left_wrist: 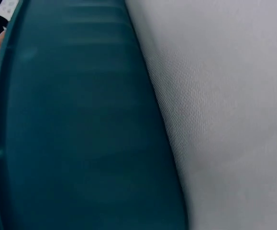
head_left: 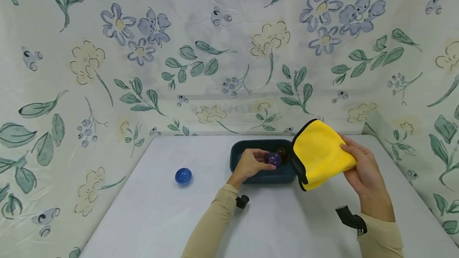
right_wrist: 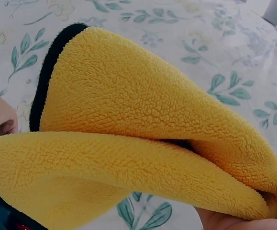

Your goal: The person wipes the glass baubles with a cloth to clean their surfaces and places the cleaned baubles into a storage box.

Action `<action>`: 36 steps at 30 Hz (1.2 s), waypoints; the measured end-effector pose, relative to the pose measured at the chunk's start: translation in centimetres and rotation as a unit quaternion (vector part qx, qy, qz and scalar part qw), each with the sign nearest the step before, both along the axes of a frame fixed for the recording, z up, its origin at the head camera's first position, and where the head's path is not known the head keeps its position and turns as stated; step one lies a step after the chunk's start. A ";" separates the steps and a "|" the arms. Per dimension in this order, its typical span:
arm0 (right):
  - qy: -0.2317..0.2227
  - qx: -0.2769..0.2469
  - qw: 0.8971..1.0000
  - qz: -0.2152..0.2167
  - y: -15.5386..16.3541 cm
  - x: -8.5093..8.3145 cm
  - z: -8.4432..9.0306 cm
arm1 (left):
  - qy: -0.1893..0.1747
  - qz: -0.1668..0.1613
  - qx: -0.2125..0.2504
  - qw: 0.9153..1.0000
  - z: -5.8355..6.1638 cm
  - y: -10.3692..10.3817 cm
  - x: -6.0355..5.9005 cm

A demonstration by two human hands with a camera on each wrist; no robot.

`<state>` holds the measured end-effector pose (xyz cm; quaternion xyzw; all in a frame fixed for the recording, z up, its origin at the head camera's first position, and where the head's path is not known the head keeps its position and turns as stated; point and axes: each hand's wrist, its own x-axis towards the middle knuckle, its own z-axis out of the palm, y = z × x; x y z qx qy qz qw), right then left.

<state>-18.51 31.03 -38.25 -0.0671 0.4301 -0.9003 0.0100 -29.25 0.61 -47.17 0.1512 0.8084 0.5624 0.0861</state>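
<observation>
My left hand (head_left: 251,163) pinches a purple ball (head_left: 273,160) between thumb and fingers, over the dark teal bin (head_left: 263,178). Behind it a dark red ball (head_left: 281,153) shows inside the bin. In the left wrist view the bin's side wall (left_wrist: 90,115) fills much of the picture, and only bits of my fingers show at the left edge. My right hand (head_left: 365,168) grips one end of a folded yellow cloth (head_left: 322,152) with black edging. The cloth (right_wrist: 114,86) is held up, its free end overlapping the bin's right side in the head view.
A small blue bowl-like piece (head_left: 183,176) stands on the white table (head_left: 154,218), left of the bin. Floral sheeting (head_left: 229,71) hangs behind the table and along both sides.
</observation>
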 end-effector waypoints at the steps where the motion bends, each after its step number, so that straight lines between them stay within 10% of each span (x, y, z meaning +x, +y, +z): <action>1: -0.001 0.000 1.000 0.000 0.0 0.0 0.0 | -0.002 -0.001 -0.006 1.000 0.0 0.0 -0.1; 36: 0.001 0.012 1.000 0.002 -0.8 0.5 -0.1 | -0.023 -0.051 -0.139 0.989 -0.5 0.8 -1.8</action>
